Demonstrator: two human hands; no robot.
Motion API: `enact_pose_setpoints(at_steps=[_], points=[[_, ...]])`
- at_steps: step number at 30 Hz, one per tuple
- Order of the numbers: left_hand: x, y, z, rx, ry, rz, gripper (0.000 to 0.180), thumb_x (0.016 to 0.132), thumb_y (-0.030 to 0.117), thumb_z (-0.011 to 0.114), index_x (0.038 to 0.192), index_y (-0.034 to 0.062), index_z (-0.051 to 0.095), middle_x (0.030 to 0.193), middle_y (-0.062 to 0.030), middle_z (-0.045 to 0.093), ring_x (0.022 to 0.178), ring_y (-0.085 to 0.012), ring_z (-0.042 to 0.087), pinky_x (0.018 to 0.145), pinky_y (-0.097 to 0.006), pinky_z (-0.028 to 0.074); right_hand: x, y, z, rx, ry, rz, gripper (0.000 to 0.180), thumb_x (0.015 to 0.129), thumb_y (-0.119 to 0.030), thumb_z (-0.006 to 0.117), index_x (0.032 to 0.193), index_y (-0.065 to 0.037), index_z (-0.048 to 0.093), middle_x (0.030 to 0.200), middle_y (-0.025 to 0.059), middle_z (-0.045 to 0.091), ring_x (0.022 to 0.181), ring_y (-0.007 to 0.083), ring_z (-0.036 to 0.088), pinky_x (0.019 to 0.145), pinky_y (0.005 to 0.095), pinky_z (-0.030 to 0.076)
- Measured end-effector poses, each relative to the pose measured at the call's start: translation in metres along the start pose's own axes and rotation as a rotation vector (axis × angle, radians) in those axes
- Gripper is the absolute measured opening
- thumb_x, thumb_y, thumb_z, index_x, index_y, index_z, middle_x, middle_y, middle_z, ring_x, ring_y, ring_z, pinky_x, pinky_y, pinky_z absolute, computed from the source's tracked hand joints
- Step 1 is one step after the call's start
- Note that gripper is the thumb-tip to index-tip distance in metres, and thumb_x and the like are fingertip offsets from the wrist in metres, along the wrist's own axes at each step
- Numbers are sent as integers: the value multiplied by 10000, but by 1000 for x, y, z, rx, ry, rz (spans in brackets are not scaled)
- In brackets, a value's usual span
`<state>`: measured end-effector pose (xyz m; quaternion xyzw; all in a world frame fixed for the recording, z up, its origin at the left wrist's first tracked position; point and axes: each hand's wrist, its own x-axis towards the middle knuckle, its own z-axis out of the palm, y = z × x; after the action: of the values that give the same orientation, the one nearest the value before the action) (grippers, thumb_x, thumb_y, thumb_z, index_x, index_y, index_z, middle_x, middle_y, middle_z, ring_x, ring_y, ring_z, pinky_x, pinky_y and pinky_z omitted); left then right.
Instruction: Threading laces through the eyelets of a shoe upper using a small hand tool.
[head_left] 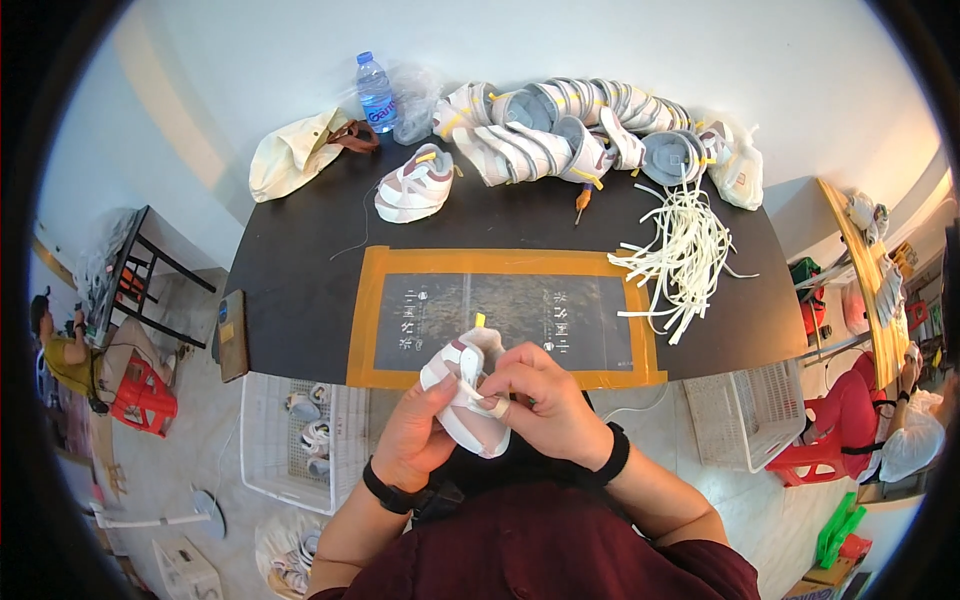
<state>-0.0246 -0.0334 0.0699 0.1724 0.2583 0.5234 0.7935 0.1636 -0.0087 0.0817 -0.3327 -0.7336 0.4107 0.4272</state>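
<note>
A small white and pinkish shoe upper (pixel 478 428) with a yellow tab is held at the near edge of the table. Its toe points towards me. My left hand (pixel 412 432) wraps round its left side, thumb on top. My right hand (pixel 552 408) is closed at the shoe's right side, its fingers pinching a short whitish strip at the opening; the strip's far end is hidden. On the table beyond, a similar upper (pixel 415 185) sits by itself. A tangled heap of white flat laces (pixel 685 255) lies to the right.
Nested uppers (pixel 560 120) form rows along the wall. An awl-like tool with an orange handle (pixel 583 200), a water bottle (pixel 376 92) and a cloth bag (pixel 295 155) are also there. Yellow tape (pixel 640 320) frames a clear sheet. White crates (pixel 290 480) stand below; other people sit either side.
</note>
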Motion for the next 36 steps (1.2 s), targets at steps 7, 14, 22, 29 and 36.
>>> enact_pose_setpoints(at_steps=[7,14,22,29,36], points=[[-3,1,3,137,113,49,467,876,92,702,1316,83,546,1208,-37,629,1129,-172,599,984,-351,480,-8,13,8,575,-51,298,88,941,-74,645,1007,-51,593,973,-23,570,854,33,521,757,204,454],[-3,-1,2,125,152,35,419,880,84,699,1282,71,580,1174,-47,653,1085,-174,623,966,-354,489,-4,5,6,147,56,189,72,890,-62,696,921,-53,631,872,-21,548,715,38,489,640,206,428],[-4,-3,0,247,149,79,390,858,47,705,1235,38,608,1150,-35,658,1059,-139,618,939,-317,476,-7,4,8,152,77,270,99,839,-50,706,928,-50,665,822,21,542,682,114,512,621,251,431],[-3,-5,4,279,151,113,414,844,54,721,1239,34,601,1145,-38,657,1056,-135,614,943,-318,468,-9,5,13,102,133,222,102,836,-37,699,933,-47,670,799,28,540,666,123,521,610,259,438],[-3,-8,4,429,196,204,494,816,53,728,1279,33,556,1160,-40,642,1048,-135,606,935,-304,464,-9,13,19,118,165,210,100,842,-33,692,939,-41,666,811,42,549,672,133,539,605,268,449]])
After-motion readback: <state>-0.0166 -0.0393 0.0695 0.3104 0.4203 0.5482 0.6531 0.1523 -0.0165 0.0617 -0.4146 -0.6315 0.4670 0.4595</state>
